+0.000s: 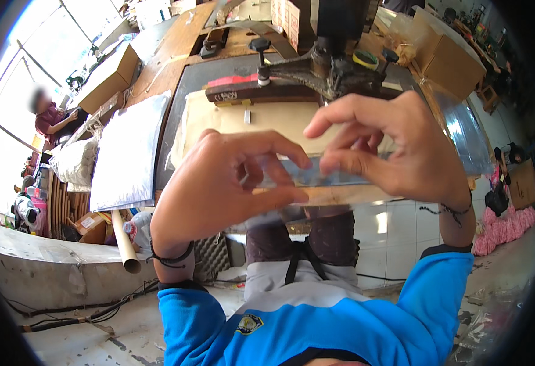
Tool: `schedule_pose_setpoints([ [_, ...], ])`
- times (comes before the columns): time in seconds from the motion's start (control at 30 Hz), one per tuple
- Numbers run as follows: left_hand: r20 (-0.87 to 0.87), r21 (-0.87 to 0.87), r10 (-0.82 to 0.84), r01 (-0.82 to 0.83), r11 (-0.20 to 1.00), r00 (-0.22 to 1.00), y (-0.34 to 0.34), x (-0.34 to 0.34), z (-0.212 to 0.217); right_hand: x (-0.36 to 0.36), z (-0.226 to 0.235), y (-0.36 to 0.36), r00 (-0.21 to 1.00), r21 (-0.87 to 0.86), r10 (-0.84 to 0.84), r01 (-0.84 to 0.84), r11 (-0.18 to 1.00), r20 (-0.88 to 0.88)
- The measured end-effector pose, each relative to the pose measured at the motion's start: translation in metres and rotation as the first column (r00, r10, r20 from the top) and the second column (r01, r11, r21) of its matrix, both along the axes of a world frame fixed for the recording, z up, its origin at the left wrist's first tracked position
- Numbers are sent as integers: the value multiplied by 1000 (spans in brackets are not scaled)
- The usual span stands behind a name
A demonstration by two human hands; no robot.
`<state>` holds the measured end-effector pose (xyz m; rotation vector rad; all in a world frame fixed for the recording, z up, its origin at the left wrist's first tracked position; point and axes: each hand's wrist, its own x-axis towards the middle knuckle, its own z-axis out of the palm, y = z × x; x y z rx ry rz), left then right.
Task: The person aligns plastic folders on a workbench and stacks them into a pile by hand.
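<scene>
My left hand (228, 183) is raised over the near edge of the worktable, its fingers curved and the thumb held apart from them. Facing it, my right hand (395, 146) has a bent, lifted index finger and a gap above the thumb. I see nothing held in either hand, and the fingertips of the two do not touch. Beyond them lies a tan sheet (219, 116) on the dark table plate, with a small light metal piece (247, 116) on it. Behind that stands a dark press-like machine (322, 67) with a long bar (261, 93) bearing a red strip.
White sheets (127, 152) lie at the left, beside cardboard boxes (110, 73) and a tube (125, 244). Another carton (450, 64) and clear plastic (463, 131) are on the right. A seated person (57, 119) is at the far left. Cables (90, 316) run along the lower left.
</scene>
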<state>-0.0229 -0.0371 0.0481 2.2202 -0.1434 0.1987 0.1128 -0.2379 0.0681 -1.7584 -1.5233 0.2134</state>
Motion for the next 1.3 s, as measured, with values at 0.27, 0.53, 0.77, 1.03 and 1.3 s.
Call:
schedule_pose_setpoints([
  [0.27,-118,-203,-265,238,950,957,6,3,23,-10,32,-6,999,-111,-21,17,994,-34],
  [0.53,-164,-407,-330,241,881,930,9,11,6,-5,27,-12,989,-111,-78,64,992,-129],
  [0.77,-21,-207,-238,229,951,971,23,8,-5,1,21,-18,996,-56,-86,86,995,4],
  [1.03,199,-707,56,104,700,978,8,10,-36,10,13,-16,975,59,-179,188,980,-133],
  [1.3,82,-623,172,-85,778,982,-16,17,-27,22,9,-4,992,-84,-99,92,992,-79],
])
